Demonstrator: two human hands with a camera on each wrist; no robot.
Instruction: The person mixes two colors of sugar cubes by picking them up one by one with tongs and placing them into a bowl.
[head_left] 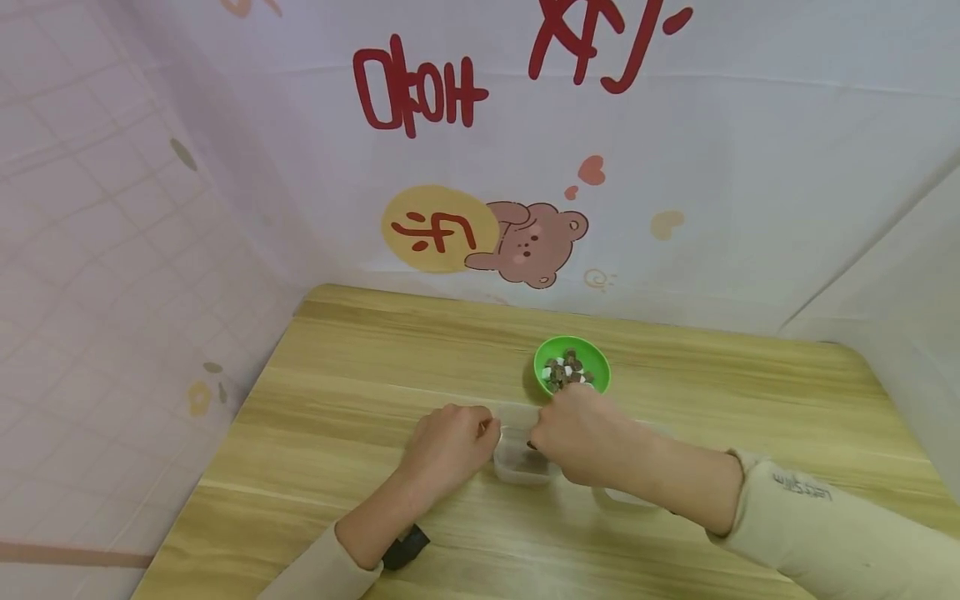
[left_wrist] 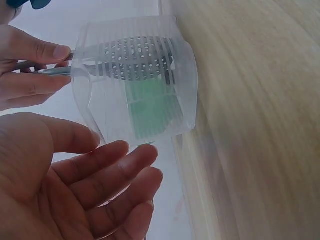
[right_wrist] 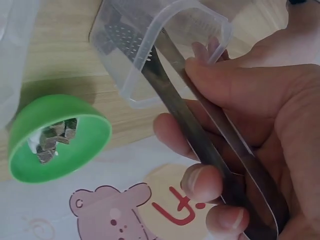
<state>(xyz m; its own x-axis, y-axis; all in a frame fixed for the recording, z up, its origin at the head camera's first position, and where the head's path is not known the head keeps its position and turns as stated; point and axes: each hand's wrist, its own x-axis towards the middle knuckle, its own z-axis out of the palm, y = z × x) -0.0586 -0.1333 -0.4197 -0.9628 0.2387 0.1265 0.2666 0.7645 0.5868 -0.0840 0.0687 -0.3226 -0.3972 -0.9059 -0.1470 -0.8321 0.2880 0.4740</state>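
My right hand (head_left: 581, 433) grips a pair of metal tongs (right_wrist: 187, 120) with perforated heads. The heads reach down inside a clear plastic box (head_left: 522, 479), where a few dark bits show by the tips in the right wrist view. At the box's left side, my left hand (head_left: 453, 446) pinches the rim between thumb and index finger, the other fingers loosely bent (left_wrist: 90, 185). Just behind the box stands a green bowl (head_left: 600, 358) holding several brown and white chunks (head_left: 567, 371); the right hand overlaps its front edge in the head view.
A second clear plastic container (head_left: 630, 498) lies partly hidden under the right forearm. All of this is on a wood-grain table (head_left: 360, 350), with a printed white cloth (head_left: 720, 167) rising behind its far edge and more cloth at both sides.
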